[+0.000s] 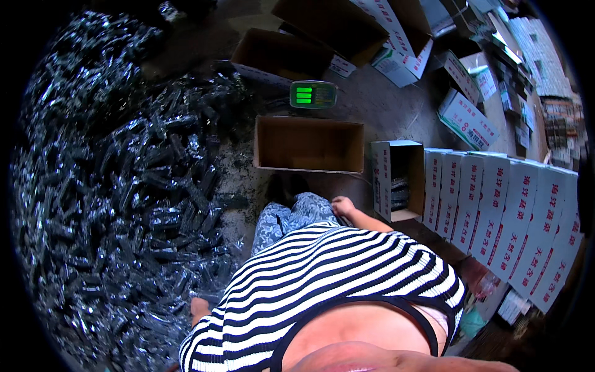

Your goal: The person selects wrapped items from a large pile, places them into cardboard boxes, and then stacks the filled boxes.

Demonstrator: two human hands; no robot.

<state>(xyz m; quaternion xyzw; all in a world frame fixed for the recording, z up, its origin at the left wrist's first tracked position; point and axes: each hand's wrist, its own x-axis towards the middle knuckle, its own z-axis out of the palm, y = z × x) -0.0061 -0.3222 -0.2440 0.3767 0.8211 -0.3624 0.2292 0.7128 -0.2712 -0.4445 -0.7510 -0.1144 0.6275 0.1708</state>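
My left hand point(200, 308) is low at my left side, at the edge of a large heap of dark packets in clear, shiny plastic wrap point(158, 218). Its fingers are mostly hidden, and I cannot tell whether it grips a packet. My right hand point(342, 206) rests by my right knee, its fingers curled in with nothing visible in them. In front of my feet stands an open cardboard box point(309, 169), whose brown inside shows no contents. Just beyond it is a digital scale display point(314, 95) with lit green digits.
To my right, an open white carton point(382, 181) holds some dark packets. A row of white printed cartons point(492, 209) curves back from it. Open boxes point(279, 53) lie past the display, and more cartons point(468, 120) are scattered at the upper right.
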